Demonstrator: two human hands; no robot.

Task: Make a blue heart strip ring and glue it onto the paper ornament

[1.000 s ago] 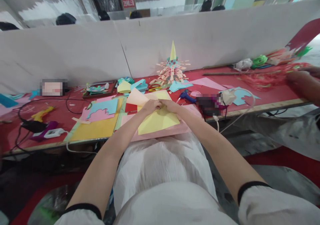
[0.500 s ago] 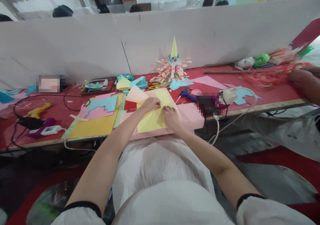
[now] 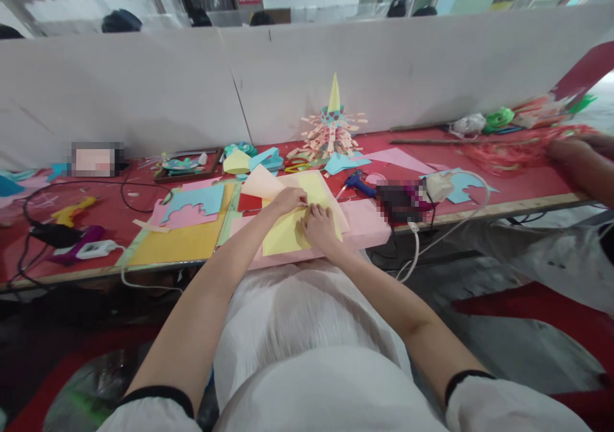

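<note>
A yellow paper sheet (image 3: 278, 239) lies over pink sheets (image 3: 369, 226) at the table's front edge. My left hand (image 3: 290, 200) rests on the yellow sheet, fingers curled in and closed at the tips; what they pinch, if anything, is too small to make out. Just right of it and a little nearer, my right hand (image 3: 320, 224) lies on the same sheet with bent, slightly parted fingers, close to the left fingertips. A curled peach paper (image 3: 259, 182) stands up beyond my left wrist.
Behind stands a paper tree with a yellow cone top (image 3: 334, 96). A blue glue gun (image 3: 359, 184) lies to the right, a yellow glue gun (image 3: 74, 210) to the left near power strips and cables. Cut blue paper (image 3: 196, 203) lies left. Another person's hand (image 3: 580, 163) holds red strands.
My right hand drew back from the left hand toward me, then came close to its fingertips again. The raised yellow sheet now lies flatter. The left hand stayed nearly in place.
</note>
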